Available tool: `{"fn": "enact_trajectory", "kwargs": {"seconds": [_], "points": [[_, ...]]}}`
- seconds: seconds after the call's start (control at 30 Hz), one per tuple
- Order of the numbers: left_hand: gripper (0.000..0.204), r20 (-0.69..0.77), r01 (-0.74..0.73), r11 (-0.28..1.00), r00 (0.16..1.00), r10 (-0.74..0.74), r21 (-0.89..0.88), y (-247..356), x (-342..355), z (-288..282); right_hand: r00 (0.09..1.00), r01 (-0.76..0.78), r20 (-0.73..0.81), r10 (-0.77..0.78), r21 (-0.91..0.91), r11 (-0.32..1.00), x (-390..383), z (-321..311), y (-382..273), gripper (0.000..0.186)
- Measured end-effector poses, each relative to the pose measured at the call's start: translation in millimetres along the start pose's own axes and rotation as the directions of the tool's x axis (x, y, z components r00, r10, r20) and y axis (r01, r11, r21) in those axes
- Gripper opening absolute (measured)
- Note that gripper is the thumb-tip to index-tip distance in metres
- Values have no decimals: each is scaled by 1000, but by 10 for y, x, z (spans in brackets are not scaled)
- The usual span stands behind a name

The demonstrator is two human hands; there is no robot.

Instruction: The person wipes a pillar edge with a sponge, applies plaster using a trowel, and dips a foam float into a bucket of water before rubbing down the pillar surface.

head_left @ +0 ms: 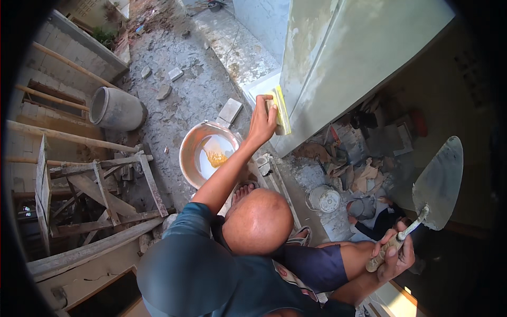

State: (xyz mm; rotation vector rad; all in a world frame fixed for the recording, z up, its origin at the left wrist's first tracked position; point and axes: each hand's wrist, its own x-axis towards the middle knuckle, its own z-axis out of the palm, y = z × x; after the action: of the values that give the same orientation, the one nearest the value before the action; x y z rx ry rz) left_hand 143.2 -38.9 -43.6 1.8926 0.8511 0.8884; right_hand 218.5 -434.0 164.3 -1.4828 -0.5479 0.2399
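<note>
At the end of my outstretched left arm, my left hand (263, 120) is closed around a flat yellow block (283, 110). The block sits against or very close to the edge of the grey plastered wall (364, 58). My right hand (393, 258), off to the right, grips the worn handle of a pointed trowel (439, 182). Its broad blade points up and away from me, with greyish smears on it. Below my left forearm stands a round bucket (186, 158) holding pale liquid and a yellowish-brown patch; my forearm covers part of its rim.
Grey blocks (230, 111) lie beyond the bucket. A large drum (119, 108) and wooden scaffolding (100, 190) stand at left. Down on the right are rubble (364, 177), a white pail (325, 199) and another person in a cap (362, 208). My bent knee (257, 221) is in front.
</note>
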Motion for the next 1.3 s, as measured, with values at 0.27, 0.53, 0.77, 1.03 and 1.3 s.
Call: {"fn": "enact_trajectory", "kwargs": {"seconds": [0.27,0.53,0.77,1.03,1.3], "points": [[28,-110,56,898,994,-8,437,152,-384,-1586,1000,-21,0,21,6,1000,-5,-163,-43,64],[43,65,170,562,925,-374,809,-1274,-1237,-1164,998,18,53,-23,90,996,52,-181,130,54],[44,-1,206,596,946,-325,777,-964,-1084,-1404,997,-60,63,54,100,993,18,0,-44,40],[47,-76,179,701,982,-175,691,-848,-774,-1492,976,-174,166,139,217,961,150,-37,13,39],[42,-284,-560,762,711,644,325,2102,1479,-1771,981,-120,181,70,287,950,279,-34,174,43]]}}
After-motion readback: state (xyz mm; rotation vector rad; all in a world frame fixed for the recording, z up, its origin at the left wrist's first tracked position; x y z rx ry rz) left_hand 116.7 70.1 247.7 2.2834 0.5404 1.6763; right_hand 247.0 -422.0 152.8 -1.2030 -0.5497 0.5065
